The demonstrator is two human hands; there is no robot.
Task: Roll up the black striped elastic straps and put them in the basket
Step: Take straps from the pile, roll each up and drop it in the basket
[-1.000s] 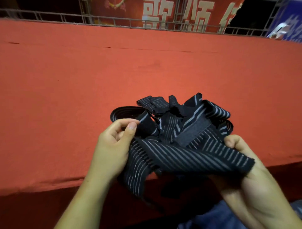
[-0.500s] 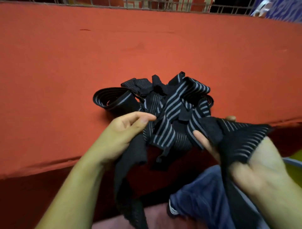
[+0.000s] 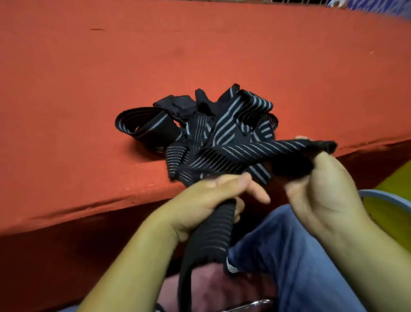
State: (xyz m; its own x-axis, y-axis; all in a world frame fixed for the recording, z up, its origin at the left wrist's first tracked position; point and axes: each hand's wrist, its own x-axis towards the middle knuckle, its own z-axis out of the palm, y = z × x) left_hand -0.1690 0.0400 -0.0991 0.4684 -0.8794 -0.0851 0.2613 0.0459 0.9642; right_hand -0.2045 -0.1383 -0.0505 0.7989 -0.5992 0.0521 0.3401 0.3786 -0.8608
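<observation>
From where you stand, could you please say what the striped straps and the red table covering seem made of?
The striped straps look like woven elastic fabric, matte black with grey lines: they fold limply. The red table covering looks like matte cloth, perhaps felt: no shine, soft creases along its front edge.

A red cloth-covered table is filling the view from 9 o'clock round through 12 to 3, its fabric lying flat under warm, even light. A small dark mark is showing on the cloth toward 11 o'clock. The table's front drop is falling into deep shadow at 8 o'clock. A metal railing is running along the far edge at 1 o'clock, with a blurred blue banner behind it. A dull pinkish floor is showing at 6 o'clock.
</observation>
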